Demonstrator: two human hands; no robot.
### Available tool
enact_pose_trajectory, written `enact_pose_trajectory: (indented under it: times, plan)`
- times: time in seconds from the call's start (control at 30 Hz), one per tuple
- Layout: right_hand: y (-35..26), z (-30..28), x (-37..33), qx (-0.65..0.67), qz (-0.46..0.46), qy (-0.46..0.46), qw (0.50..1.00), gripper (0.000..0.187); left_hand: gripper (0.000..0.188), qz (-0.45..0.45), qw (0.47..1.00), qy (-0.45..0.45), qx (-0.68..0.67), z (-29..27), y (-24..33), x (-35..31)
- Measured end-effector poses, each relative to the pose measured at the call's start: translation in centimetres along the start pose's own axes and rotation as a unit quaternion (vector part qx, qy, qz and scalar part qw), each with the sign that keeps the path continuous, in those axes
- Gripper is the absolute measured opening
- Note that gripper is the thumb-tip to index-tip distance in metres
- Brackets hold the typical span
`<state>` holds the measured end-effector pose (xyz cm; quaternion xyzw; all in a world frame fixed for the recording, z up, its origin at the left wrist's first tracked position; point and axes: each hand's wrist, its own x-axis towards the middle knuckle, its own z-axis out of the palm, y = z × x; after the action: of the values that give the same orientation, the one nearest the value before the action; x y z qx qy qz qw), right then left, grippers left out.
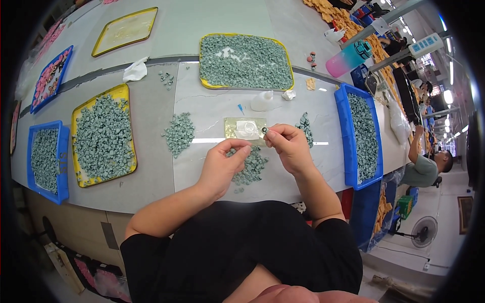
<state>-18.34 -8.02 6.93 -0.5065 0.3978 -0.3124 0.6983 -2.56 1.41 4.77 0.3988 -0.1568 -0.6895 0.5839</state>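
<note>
My right hand (292,150) pinches a small dark-green piece (264,130) between thumb and forefinger, above the right edge of a flat yellowish pad (230,126). My left hand (222,166) has its thumb and forefinger pressed together just left of it; anything between them is too small to make out. On the pad lies a white sheet (247,132) with a round clear patch. Beneath my hands spreads a pile of small grey-green pieces (251,169). Similar piles lie to the left (179,134) and right (306,130).
Beyond the pad stand a white squeeze bottle (261,101) and a small blue tip (240,108). Yellow-rimmed trays (202,83) and blue bins (339,108) hold many green pieces. A pink-and-teal drinking bottle (348,58) lies far right. Another person (424,169) sits off to the right.
</note>
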Motion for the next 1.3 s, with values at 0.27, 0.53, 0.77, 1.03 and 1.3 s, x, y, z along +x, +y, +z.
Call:
enact_pose_trajectory:
  times: [0.27,0.53,0.77,1.03,1.3]
  plan:
    - [-0.2,0.4,-0.4,0.059,0.009,-0.019,0.998,0.008,0.013,0.001,0.998,-0.016,-0.053,0.3,0.4,0.0]
    - [0.3,1.3,-1.1,-0.342,-0.321,0.008,0.883,0.014,0.013,-0.042,0.994,-0.036,-0.092,0.0,0.2,0.1]
    - [0.2,1.8,-1.2,-0.458,-0.526,-0.027,0.716,0.029,0.022,-0.077,0.991,-0.032,-0.108,-0.1,0.5,0.0]
    - [0.6,2.3,-1.5,-0.499,-0.58,-0.026,0.643,0.03,0.027,-0.079,0.991,-0.027,-0.102,0.1,0.7,-0.3]
    - [1.0,2.6,-1.3,-0.504,-0.579,-0.015,0.64,0.026,0.025,-0.084,0.991,-0.028,-0.097,-0.2,0.5,-0.2]
